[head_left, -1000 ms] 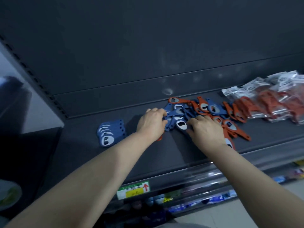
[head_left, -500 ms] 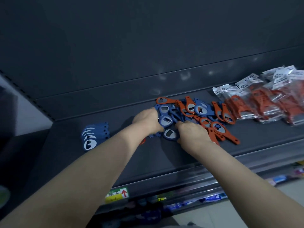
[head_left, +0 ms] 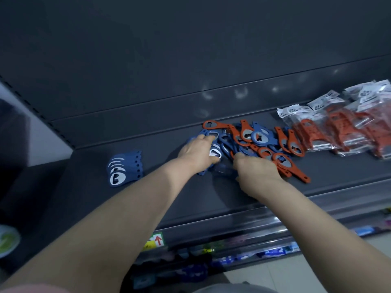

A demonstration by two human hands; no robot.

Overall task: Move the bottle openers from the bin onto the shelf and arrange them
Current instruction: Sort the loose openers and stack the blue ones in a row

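Left hand [head_left: 197, 154] gripping blue openers [head_left: 215, 152] from loose opener pile [head_left: 260, 137] on shelf [head_left: 190, 197], right hand [head_left: 257, 169] on pile, grip unclear; blue stack [head_left: 124, 169] left of hands, clear bags [head_left: 296, 111] holding red openers [head_left: 338, 125] right.

One sign to call: a red arrow [head_left: 158, 240] pointing up, on a small green-bordered tag [head_left: 154, 241] on the front edge of the shelf [head_left: 190, 199]. There's a yellow patch beside it, print too blurred to read. White header labels [head_left: 295, 109] on the bagged red openers show dark printed blocks, nothing legible.
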